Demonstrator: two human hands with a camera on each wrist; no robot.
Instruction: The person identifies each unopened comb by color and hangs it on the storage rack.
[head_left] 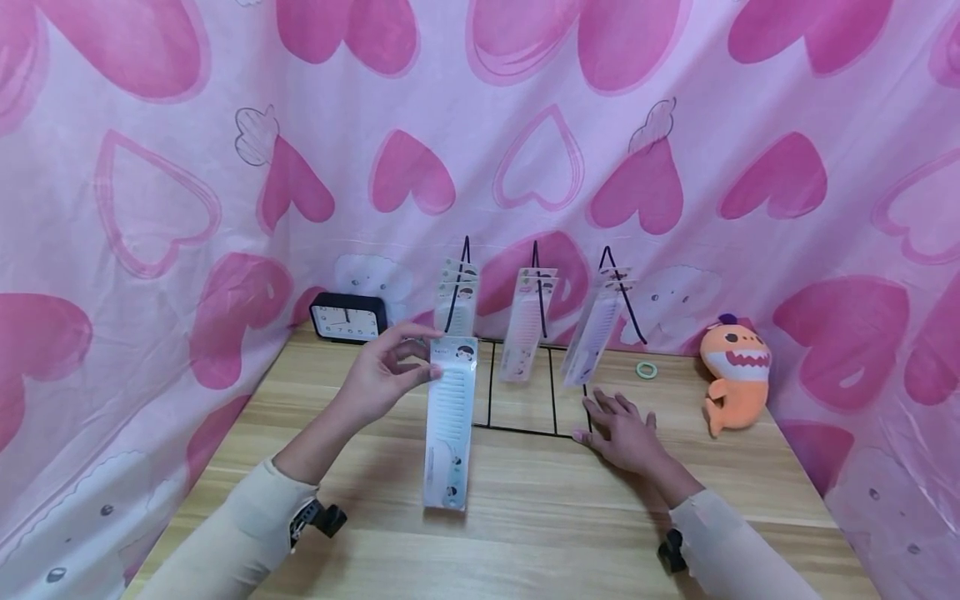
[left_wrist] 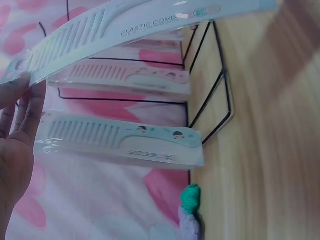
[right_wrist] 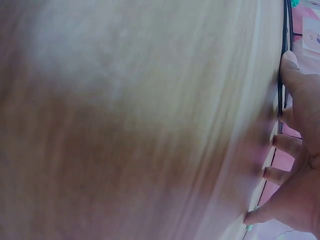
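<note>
A packaged plastic comb (head_left: 450, 425), pale blue behind clear wrapping, hangs upright from my left hand (head_left: 386, 371). Thumb and fingers pinch its upper end, close to the tip of the left hook; whether the hook passes through the card cannot be told. The left wrist view shows this comb (left_wrist: 115, 30) slanting across the top. My right hand (head_left: 621, 429) rests at the front right corner of the black wire rack (head_left: 517, 430), fingers spread, thumb touching the wire. On the rack's hooks hang more packaged combs: bluish (head_left: 455, 312), pink (head_left: 522, 329) and purple (head_left: 597, 333).
A black alarm clock (head_left: 347, 317) stands at the back left of the wooden table (head_left: 525, 533). To the right are a green ring (head_left: 646, 369) and an orange plush shark (head_left: 737, 375). Heart-patterned pink curtain (head_left: 412, 171) surrounds the table's back and sides.
</note>
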